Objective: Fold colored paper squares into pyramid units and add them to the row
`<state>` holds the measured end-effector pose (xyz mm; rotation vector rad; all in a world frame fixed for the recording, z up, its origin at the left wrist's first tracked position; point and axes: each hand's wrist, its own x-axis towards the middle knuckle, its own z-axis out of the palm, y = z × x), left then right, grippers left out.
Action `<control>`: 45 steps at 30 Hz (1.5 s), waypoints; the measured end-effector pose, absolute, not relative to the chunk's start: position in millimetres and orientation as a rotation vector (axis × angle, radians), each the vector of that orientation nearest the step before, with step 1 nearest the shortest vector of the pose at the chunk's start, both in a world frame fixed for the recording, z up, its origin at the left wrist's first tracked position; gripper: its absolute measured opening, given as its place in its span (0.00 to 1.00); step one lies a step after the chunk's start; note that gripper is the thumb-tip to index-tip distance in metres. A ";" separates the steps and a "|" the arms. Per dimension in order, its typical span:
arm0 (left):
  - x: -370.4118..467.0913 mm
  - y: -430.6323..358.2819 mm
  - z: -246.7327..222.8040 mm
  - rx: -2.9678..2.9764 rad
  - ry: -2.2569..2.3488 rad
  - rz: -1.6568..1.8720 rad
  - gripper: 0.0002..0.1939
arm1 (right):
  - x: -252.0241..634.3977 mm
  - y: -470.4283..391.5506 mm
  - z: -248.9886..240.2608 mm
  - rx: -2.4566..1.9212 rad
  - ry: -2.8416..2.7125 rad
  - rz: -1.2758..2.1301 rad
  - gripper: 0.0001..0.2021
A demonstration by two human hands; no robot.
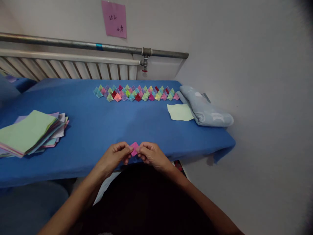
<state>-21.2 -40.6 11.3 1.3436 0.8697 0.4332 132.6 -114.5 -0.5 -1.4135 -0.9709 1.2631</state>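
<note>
A small folded piece of bright pink paper (134, 149) is pinched between my two hands, just above the front edge of the blue-covered table (102, 127). My left hand (118, 152) grips its left corner between thumb and fingers. On the opposite corner, my right hand (150, 153) has thumb and fingers closed. The fingertips cover the paper's side corners. Farther back on the table stand rows of small folded paper pieces (137, 97) in many colours, pointed at the top.
A stack of coloured paper sheets (29, 132) lies at the left. To the right are a pale green sheet (180, 112) and a rolled light-blue cloth (207, 109). Behind the table run a radiator (73, 68) and a metal pipe (73, 44); a pink note (114, 19) hangs above.
</note>
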 end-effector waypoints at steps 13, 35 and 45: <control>-13.0 -41.2 2.2 0.979 0.952 0.388 0.20 | 137.9 -122.9 -23.0 -1.431 -1.906 -0.041 0.10; -42.3 -42.3 -31.4 2.779 0.550 0.696 0.17 | 148.4 -131.5 -39.4 -1.515 -2.002 0.065 0.12; -41.6 -34.2 -24.3 2.811 0.449 0.662 0.10 | 149.5 -131.8 -39.7 -1.545 -1.965 0.071 0.10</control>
